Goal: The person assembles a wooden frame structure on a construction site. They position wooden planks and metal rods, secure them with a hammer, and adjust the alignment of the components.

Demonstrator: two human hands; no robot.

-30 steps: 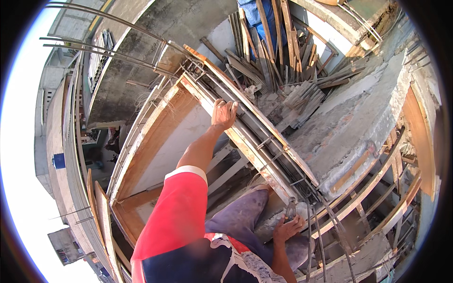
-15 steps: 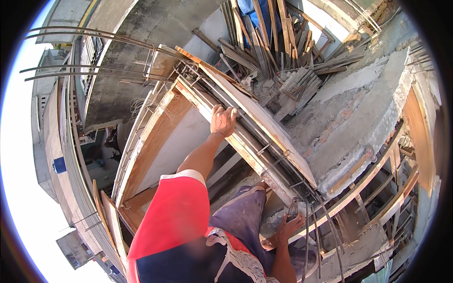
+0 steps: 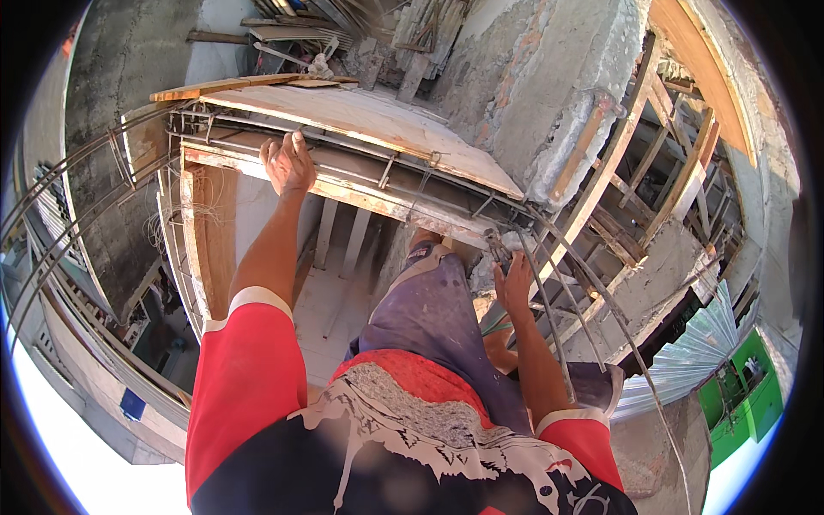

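Note:
My left hand (image 3: 289, 165) is closed over the top edge of a wooden formwork board (image 3: 365, 196), toward its left part. Behind that edge a cage of steel rebar (image 3: 384, 170) lies in the narrow trough. A pale plywood panel (image 3: 369, 112) forms the trough's far side. My right hand (image 3: 513, 281) is closed on a dark pair of pincers (image 3: 496, 245), partly hidden by the fingers. The pincers' head is by the trough's right end, beside long bent rebar ends (image 3: 592, 275) that reach down to the right.
Rebar rods (image 3: 69, 202) project at the left. Scrap timber (image 3: 300, 34) lies at the back. A rough concrete ledge (image 3: 549, 94) runs along the right, beside timber framing (image 3: 618, 163). Under the formwork is a drop to a pale tiled floor (image 3: 330, 300).
My view has turned, so the trough lies flatter across it. My left hand still grips the board edge. My right hand with the pincers has come up closer to the trough's right end.

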